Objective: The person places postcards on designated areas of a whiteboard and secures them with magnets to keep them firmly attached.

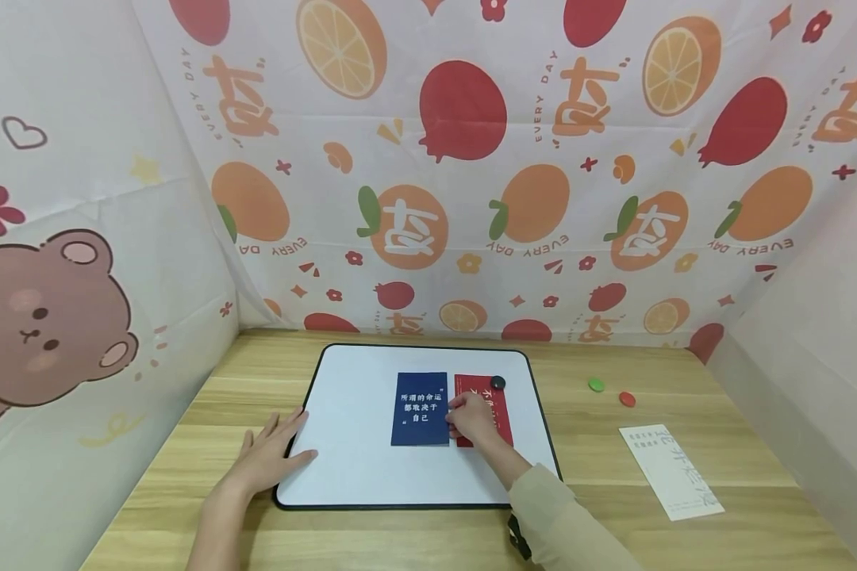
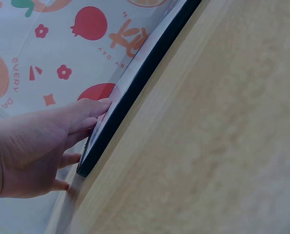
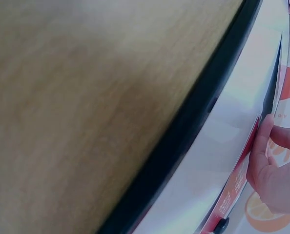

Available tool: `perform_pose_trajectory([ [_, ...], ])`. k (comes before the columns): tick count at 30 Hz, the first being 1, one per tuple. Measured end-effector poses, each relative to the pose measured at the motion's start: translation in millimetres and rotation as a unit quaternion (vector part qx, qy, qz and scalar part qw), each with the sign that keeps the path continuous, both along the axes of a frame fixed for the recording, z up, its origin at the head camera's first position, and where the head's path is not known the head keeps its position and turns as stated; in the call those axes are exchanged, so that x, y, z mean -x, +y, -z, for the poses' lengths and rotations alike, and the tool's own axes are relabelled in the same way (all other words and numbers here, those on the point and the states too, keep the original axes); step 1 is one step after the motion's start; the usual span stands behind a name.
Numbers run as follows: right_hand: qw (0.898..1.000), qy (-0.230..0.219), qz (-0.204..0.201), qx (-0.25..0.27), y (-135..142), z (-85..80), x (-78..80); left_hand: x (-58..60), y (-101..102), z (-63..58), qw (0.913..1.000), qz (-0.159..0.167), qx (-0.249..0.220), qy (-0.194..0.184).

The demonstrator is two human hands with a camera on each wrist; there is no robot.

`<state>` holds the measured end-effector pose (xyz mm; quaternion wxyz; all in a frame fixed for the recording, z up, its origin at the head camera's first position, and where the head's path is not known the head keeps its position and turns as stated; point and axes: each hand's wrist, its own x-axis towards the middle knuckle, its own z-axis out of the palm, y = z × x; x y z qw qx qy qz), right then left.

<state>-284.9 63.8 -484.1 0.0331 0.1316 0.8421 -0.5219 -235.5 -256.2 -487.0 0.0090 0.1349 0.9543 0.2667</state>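
Note:
A white board [image 1: 343,428] with a black rim lies flat on the wooden table. On it a dark blue card [image 1: 420,420] with white writing lies left of a red card [image 1: 501,420]. A round black magnet [image 1: 497,382] sits on the red card's top right corner. My right hand [image 1: 474,419] reaches over the red card, hiding part of it, and pinches the blue card's right edge between thumb and finger. In the left wrist view, my left hand [image 2: 37,146] rests at the board's left edge, fingers spread, thumb on top.
Right of the board, a green magnet [image 1: 596,385] and a red magnet [image 1: 627,400] lie on the table [image 1: 593,460]. A white card [image 1: 671,476] with handwriting lies nearer the front. Patterned cloth [image 1: 536,293] hangs along the table's back edge and sides.

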Motion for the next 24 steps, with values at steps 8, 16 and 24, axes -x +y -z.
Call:
perform_pose_trajectory([
  [8, 1.0, 0.004, -0.004, -0.023, -2.1, 0.8, 1.5, 0.4, 0.3, -1.0, 1.0, 0.001, 0.001, -0.005],
  [16, 1.0, 0.006, -0.009, -0.029, -2.0, 0.1, 1.5, -0.3, 0.1, -2.1, 1.0, 0.0, 0.0, -0.003],
  [24, 0.999, 0.004, -0.011, -0.035, -2.1, 0.4, 1.1, 0.2, -0.7, -0.2, 1.0, 0.0, 0.001, -0.006],
])
